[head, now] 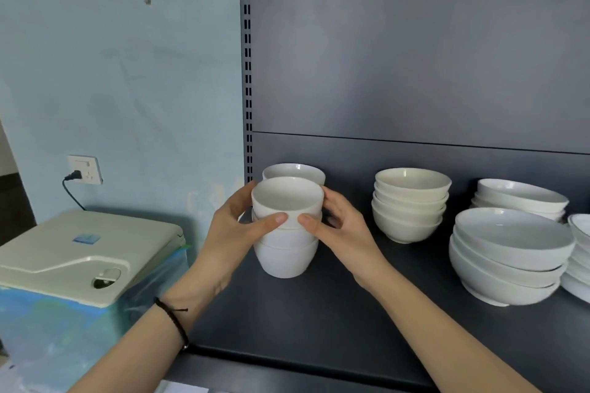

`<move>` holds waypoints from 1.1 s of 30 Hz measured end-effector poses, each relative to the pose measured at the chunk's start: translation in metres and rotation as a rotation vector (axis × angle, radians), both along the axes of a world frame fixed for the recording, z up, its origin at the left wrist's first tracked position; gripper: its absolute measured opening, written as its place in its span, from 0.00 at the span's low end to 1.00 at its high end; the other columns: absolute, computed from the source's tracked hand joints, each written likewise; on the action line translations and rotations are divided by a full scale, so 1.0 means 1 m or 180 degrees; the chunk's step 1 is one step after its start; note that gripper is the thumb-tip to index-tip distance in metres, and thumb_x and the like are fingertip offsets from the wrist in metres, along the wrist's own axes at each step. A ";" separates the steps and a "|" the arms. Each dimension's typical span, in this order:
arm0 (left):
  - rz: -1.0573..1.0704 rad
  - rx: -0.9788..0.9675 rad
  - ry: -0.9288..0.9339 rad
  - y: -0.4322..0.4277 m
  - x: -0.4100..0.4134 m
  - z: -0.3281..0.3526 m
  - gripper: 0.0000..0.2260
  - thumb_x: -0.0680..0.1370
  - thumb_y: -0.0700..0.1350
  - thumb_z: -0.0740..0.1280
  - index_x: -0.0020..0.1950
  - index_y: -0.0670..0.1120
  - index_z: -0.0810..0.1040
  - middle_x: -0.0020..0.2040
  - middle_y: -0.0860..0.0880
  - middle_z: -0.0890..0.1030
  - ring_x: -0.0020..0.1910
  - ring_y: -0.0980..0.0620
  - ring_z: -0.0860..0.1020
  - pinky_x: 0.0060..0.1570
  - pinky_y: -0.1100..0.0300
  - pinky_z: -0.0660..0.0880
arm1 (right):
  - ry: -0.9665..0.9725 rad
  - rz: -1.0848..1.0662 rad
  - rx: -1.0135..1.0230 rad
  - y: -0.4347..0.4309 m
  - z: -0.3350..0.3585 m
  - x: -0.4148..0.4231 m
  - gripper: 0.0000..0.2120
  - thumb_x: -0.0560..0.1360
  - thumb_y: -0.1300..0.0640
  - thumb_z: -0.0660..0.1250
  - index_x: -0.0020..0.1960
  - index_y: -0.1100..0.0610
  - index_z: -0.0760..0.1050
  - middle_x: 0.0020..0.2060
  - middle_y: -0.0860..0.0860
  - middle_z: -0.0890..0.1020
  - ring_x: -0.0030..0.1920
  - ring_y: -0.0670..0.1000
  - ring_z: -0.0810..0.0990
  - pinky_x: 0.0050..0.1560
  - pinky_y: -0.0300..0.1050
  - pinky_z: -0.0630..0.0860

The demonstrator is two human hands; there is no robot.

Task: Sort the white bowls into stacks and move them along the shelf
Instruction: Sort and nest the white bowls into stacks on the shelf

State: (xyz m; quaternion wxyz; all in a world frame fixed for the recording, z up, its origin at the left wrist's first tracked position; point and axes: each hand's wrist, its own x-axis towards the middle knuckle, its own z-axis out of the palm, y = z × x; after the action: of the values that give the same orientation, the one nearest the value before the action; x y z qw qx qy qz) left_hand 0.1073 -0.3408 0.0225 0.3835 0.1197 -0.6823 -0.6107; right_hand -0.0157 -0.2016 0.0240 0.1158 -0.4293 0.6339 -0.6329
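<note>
A stack of small deep white bowls [285,257] stands on the dark grey shelf [335,306] near its left end. My left hand [238,228] and my right hand [340,222] grip the top bowl [287,198] of that stack from either side, thumbs on its front wall. Behind it peeks another small white bowl [293,171]. To the right stands a stack of medium cream bowls [410,206]. Further right sit a stack of wide shallow white bowls [510,252] and a second wide stack [520,199] behind it.
More white dishes [579,252] are cut off by the right edge. The shelf's slotted upright [247,73] rises at its left end. Left of the shelf, a cream appliance [83,252] sits on a blue-wrapped box below a wall socket [85,169].
</note>
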 end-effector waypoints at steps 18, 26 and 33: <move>-0.0527 0.0211 -0.0004 0.035 -0.003 -0.010 0.36 0.64 0.50 0.79 0.66 0.65 0.63 0.58 0.60 0.77 0.56 0.58 0.78 0.45 0.65 0.78 | -0.0289 0.0116 0.0374 0.031 -0.014 0.021 0.49 0.68 0.66 0.77 0.71 0.36 0.49 0.62 0.38 0.70 0.59 0.35 0.73 0.50 0.30 0.77; -0.0659 -0.0084 -0.0167 0.052 -0.011 -0.019 0.50 0.55 0.59 0.79 0.71 0.68 0.55 0.60 0.69 0.73 0.62 0.64 0.74 0.61 0.59 0.73 | -0.0904 -0.0305 0.0031 0.069 -0.019 0.009 0.25 0.75 0.37 0.65 0.68 0.29 0.59 0.74 0.41 0.64 0.73 0.43 0.64 0.73 0.45 0.64; -0.0379 -0.0261 -0.0118 0.053 -0.018 -0.027 0.52 0.49 0.59 0.82 0.64 0.79 0.55 0.65 0.66 0.71 0.66 0.57 0.71 0.65 0.51 0.71 | -0.0890 -0.1639 -0.0010 0.067 -0.029 -0.034 0.51 0.72 0.49 0.75 0.80 0.47 0.40 0.79 0.46 0.46 0.78 0.48 0.50 0.74 0.46 0.54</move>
State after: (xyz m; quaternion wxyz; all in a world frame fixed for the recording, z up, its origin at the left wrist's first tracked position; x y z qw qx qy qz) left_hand 0.0895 -0.2877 -0.0049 0.3383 0.0743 -0.7197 -0.6017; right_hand -0.0495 -0.1347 -0.0055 0.0368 -0.1631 0.6989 -0.6954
